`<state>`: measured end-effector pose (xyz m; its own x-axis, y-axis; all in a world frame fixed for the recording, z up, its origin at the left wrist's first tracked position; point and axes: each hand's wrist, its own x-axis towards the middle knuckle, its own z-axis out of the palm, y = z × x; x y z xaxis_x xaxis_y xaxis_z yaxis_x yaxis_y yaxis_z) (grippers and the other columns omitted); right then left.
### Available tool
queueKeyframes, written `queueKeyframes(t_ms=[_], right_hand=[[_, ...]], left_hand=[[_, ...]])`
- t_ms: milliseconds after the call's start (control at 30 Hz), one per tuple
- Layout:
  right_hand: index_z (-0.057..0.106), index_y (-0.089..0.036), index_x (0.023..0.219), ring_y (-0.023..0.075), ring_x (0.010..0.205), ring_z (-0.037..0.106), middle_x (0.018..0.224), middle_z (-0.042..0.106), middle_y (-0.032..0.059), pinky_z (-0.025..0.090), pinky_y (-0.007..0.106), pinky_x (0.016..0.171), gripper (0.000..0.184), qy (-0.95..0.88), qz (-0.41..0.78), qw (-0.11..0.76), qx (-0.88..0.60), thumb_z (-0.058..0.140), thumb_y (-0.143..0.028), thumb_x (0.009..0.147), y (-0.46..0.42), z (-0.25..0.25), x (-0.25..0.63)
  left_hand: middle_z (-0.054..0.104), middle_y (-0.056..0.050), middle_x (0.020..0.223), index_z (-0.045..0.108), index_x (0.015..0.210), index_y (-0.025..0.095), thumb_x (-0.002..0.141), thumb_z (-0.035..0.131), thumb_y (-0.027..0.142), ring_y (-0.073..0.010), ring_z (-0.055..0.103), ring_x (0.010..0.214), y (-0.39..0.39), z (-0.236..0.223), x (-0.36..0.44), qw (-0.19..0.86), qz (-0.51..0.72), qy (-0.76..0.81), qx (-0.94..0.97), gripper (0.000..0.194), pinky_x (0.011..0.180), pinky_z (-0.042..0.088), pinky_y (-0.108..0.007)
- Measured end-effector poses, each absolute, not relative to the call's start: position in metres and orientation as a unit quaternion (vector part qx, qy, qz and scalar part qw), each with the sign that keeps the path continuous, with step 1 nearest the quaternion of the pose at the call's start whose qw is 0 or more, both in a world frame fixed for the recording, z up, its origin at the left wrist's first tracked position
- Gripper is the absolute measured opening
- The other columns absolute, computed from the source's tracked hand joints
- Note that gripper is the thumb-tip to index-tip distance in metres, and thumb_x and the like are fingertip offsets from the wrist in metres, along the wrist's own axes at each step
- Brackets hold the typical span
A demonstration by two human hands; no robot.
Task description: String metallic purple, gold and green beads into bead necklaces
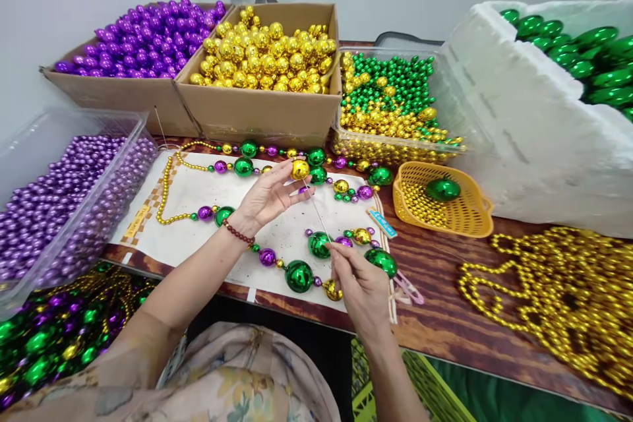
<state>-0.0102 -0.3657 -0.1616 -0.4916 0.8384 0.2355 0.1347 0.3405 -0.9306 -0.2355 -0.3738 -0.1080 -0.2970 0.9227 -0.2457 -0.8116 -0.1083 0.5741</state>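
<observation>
Your left hand (264, 199) is clasping a gold bead (299, 169) between thumb and fingertips, holding it over the white cloth (171, 254) towards the counter's (435, 277) far edge. Your right hand (363, 283) is pinching a thin needle (316, 211) that is reaching up to the bead; whether it is entering the hole, I cannot tell. Judging by its shine, you are handling a light, hard, slippery bead, likely plastic, whose coating may be scratching easily; gripping its sides suits it, leaving the hole free. The needle is looking stiff but bendable, so pinching it nearer the bead would be steadying it. The beaded strand (299, 275) is lying loosely along the counter's near edge.
</observation>
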Motion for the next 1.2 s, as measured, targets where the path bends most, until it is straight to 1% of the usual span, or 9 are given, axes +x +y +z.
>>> queueKeyframes(t_ms=[267, 467, 633, 800, 967, 1100, 1200], right_hand=[[0.078, -0.018, 0.102, 0.0099, 0.044, 0.055, 0.056, 0.06, -0.0029, 0.043, 0.021, 0.044, 0.023, -0.723, 0.471, 0.363, -0.353, 0.06, -0.031, 0.097, -0.369, -0.168, -0.012], [0.076, -0.017, 0.103, 0.0102, 0.045, 0.054, 0.056, 0.058, -0.0031, 0.042, 0.021, 0.044, 0.025, -0.719, 0.484, 0.353, -0.353, 0.058, -0.034, 0.098, -0.372, -0.172, -0.014], [0.073, -0.016, 0.103, 0.0098, 0.045, 0.052, 0.057, 0.057, -0.0031, 0.041, 0.021, 0.045, 0.029, -0.718, 0.49, 0.338, -0.361, 0.053, -0.037, 0.1, -0.373, -0.177, -0.022], [0.073, -0.017, 0.1, 0.0096, 0.045, 0.05, 0.056, 0.055, -0.0035, 0.039, 0.021, 0.045, 0.029, -0.728, 0.476, 0.337, -0.361, 0.053, -0.037, 0.099, -0.37, -0.174, -0.028], [0.073, -0.018, 0.099, 0.0104, 0.046, 0.049, 0.056, 0.053, -0.0039, 0.039, 0.021, 0.047, 0.027, -0.726, 0.487, 0.332, -0.354, 0.052, -0.036, 0.099, -0.371, -0.173, -0.031], [0.072, -0.018, 0.101, 0.0117, 0.048, 0.051, 0.058, 0.055, -0.003, 0.04, 0.022, 0.047, 0.028, -0.72, 0.493, 0.326, -0.363, 0.051, -0.036, 0.099, -0.373, -0.172, -0.034], [0.071, -0.018, 0.105, 0.0127, 0.052, 0.055, 0.064, 0.061, -0.0006, 0.043, 0.023, 0.049, 0.028, -0.726, 0.485, 0.325, -0.363, 0.048, -0.033, 0.099, -0.371, -0.165, -0.035]], left_hand=[[0.073, -0.007, 0.099, 0.075, 0.102, 0.016, 0.089, 0.071, 0.018, -0.0193, 0.07, 0.093, -0.375, -0.11, -0.236, 0.58, 0.742, 0.324, 0.091, 0.013, 0.088, 0.057, -0.037], [0.073, -0.007, 0.098, 0.076, 0.104, 0.017, 0.087, 0.074, 0.017, -0.0184, 0.07, 0.094, -0.379, -0.112, -0.232, 0.567, 0.744, 0.33, 0.125, 0.017, 0.092, 0.056, -0.037], [0.074, -0.006, 0.104, 0.076, 0.109, 0.019, 0.084, 0.078, 0.02, -0.0178, 0.07, 0.095, -0.388, -0.117, -0.224, 0.56, 0.743, 0.331, 0.157, 0.025, 0.099, 0.053, -0.041], [0.074, -0.006, 0.105, 0.076, 0.111, 0.02, 0.08, 0.082, 0.021, -0.0189, 0.07, 0.095, -0.399, -0.12, -0.22, 0.557, 0.737, 0.345, 0.165, 0.031, 0.096, 0.055, -0.043], [0.074, -0.007, 0.108, 0.076, 0.111, 0.019, 0.081, 0.081, 0.022, -0.0204, 0.071, 0.099, -0.406, -0.121, -0.223, 0.549, 0.741, 0.354, 0.154, 0.03, 0.097, 0.056, -0.043], [0.074, -0.007, 0.109, 0.076, 0.109, 0.019, 0.08, 0.082, 0.021, -0.0203, 0.071, 0.098, -0.408, -0.123, -0.216, 0.571, 0.72, 0.36, 0.165, 0.029, 0.095, 0.056, -0.041], [0.074, -0.008, 0.111, 0.077, 0.106, 0.018, 0.079, 0.082, 0.021, -0.0203, 0.071, 0.098, -0.408, -0.124, -0.205, 0.588, 0.69, 0.382, 0.18, 0.027, 0.092, 0.057, -0.038]])
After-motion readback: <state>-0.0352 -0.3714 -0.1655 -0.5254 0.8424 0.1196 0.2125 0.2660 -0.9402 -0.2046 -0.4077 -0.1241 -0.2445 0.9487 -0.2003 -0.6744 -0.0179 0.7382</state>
